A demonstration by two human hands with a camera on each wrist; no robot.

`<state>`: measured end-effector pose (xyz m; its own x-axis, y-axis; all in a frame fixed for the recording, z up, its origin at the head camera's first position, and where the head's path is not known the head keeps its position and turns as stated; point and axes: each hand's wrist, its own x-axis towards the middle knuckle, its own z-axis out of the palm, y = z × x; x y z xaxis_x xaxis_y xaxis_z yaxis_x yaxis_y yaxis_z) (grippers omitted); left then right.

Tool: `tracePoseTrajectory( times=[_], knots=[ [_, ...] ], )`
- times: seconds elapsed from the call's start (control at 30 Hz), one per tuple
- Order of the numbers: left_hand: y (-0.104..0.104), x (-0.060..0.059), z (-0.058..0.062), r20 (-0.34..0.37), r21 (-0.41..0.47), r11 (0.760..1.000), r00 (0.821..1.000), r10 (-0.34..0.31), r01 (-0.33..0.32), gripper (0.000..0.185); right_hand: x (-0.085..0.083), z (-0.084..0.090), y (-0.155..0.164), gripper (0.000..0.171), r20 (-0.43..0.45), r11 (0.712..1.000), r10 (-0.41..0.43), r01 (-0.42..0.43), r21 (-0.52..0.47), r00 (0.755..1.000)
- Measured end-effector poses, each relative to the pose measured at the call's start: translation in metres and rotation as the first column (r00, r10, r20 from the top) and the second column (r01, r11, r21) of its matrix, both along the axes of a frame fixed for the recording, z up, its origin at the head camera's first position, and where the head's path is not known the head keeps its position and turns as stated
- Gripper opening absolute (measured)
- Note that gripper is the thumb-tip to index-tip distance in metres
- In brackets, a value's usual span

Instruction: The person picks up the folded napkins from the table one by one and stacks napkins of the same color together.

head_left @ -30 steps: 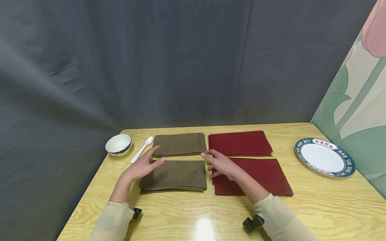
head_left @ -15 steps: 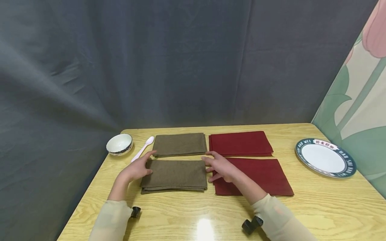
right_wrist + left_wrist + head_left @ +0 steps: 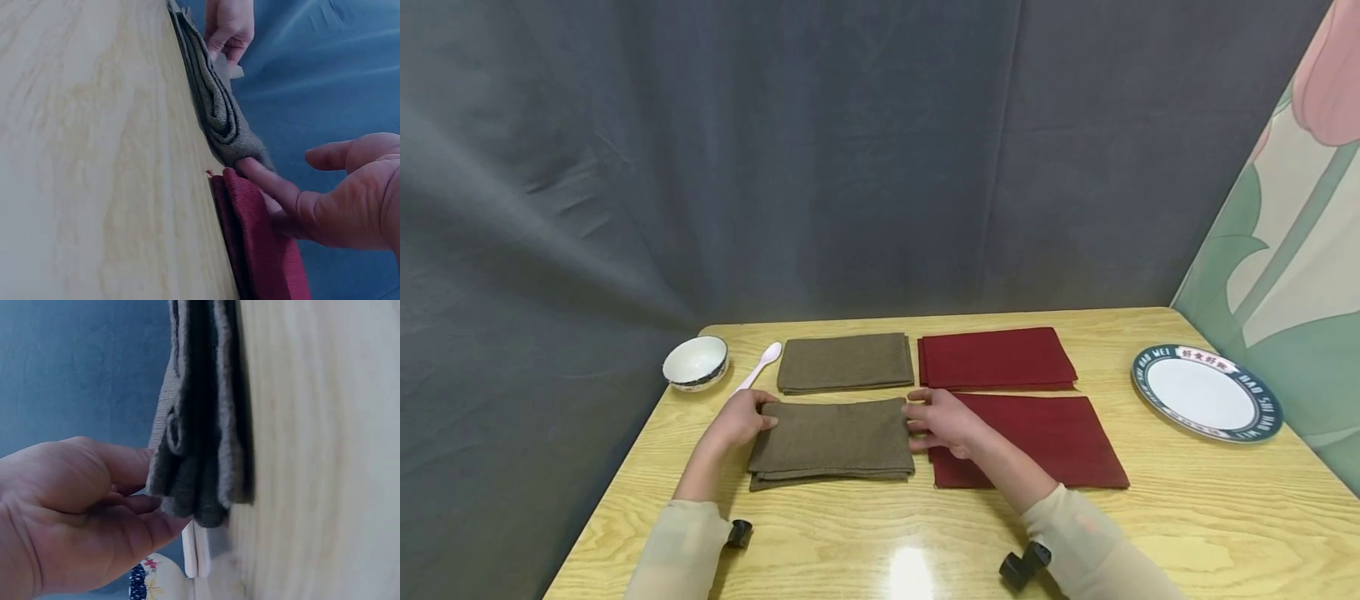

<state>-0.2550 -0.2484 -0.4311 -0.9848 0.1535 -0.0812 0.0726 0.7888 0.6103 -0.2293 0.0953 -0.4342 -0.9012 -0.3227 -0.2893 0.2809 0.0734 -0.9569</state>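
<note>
A folded brown cloth (image 3: 835,437) lies in the near row on the table. My left hand (image 3: 737,421) pinches its left edge; in the left wrist view the thumb is on top and the fingers are at the folded layers (image 3: 197,469). At the cloth's right edge, my right hand (image 3: 951,423) touches it with extended fingers, and the right wrist view shows the thumb (image 3: 328,155) held apart. Under that hand is part of the near folded red cloth (image 3: 1045,442). Behind these lie another folded brown cloth (image 3: 846,362) and a second red cloth (image 3: 1000,357).
A pale pink spoon (image 3: 767,358) lies left of the far brown cloth, partly behind my left hand. A white bowl (image 3: 695,361) with a patterned outside stands near the table's left edge. At the right is a green-rimmed plate (image 3: 1206,392). A dark curtain (image 3: 865,167) hangs behind the table.
My left hand has come down to the near brown cloth and closed on its left edge. The right hand has lowered and its fingers now meet the right edge. The cloth has shifted slightly.
</note>
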Motion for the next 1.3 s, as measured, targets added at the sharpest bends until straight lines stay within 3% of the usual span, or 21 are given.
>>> tracePoseTrajectory(
  times=[0.2,0.53,0.7,0.87,0.93,1.13,1.3],
  knots=[
    [0.000,0.000,0.000,0.011,0.037,0.996,0.997,0.075,-0.075,0.018,0.000,-0.008,-0.002,0.047,-0.028,1.000,-0.005,0.005,0.007,1.000],
    [0.001,0.002,0.000,0.058,0.239,0.964,0.993,0.103,-0.114,0.020,0.001,-0.016,-0.010,0.039,-0.047,0.992,-0.108,0.111,0.059,0.993],
    [-0.001,0.004,0.005,0.076,0.233,0.970,0.996,0.049,-0.066,0.022,-0.001,-0.018,-0.011,0.037,-0.048,0.988,-0.137,0.140,0.067,0.989],
    [-0.007,0.005,0.009,0.174,0.268,0.962,0.985,0.001,-0.048,0.028,-0.003,-0.019,-0.012,0.034,-0.040,0.986,-0.153,0.156,0.066,0.987],
    [-0.007,0.005,0.009,0.198,0.290,0.954,0.980,0.019,-0.078,0.030,-0.003,-0.019,-0.012,0.033,-0.035,0.985,-0.161,0.163,0.063,0.986],
    [-0.005,0.004,0.011,0.172,0.312,0.938,0.980,0.099,-0.149,0.033,-0.004,-0.016,-0.010,0.030,-0.030,0.981,-0.188,0.189,0.034,0.982],
    [-0.001,-0.002,0.014,0.153,0.404,0.891,0.975,0.159,-0.209,0.037,-0.011,-0.010,-0.004,0.033,-0.030,0.978,-0.208,0.208,-0.003,0.978]
  ],
)
